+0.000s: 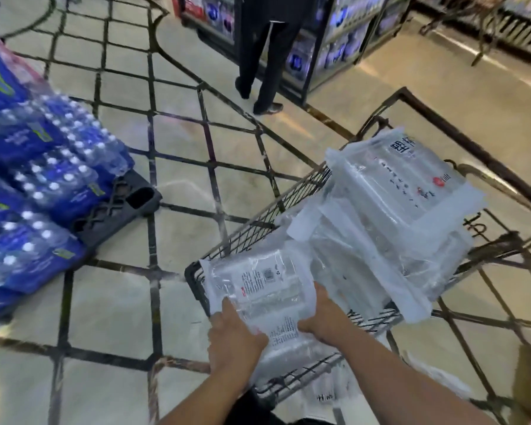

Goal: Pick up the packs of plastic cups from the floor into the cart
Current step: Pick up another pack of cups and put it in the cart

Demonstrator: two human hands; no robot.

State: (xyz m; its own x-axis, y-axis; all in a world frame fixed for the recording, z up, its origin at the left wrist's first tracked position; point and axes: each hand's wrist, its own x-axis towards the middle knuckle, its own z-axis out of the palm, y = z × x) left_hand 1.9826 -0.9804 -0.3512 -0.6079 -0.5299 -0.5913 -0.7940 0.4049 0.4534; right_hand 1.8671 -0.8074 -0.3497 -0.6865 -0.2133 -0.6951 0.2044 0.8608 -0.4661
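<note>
Cup pack (259, 289) sitting between your hands over cart (193, 279) near corner. Your left hand (232, 342) gripping its left edge, right hand (322, 317) gripping right edge. More packs (396, 210) lying stacked in cart beyond.

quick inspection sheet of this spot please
surface: tiled floor with dark grid lines
job's things: wire cart heaped with packs of plastic cups; held pack over the cart's near corner
clutter: shrink-wrapped water bottle packs on a dark pallet
grippers: left hand and right hand both grip the held pack
cables: nothing seen
surroundings: store shelves, a person standing beside them
</note>
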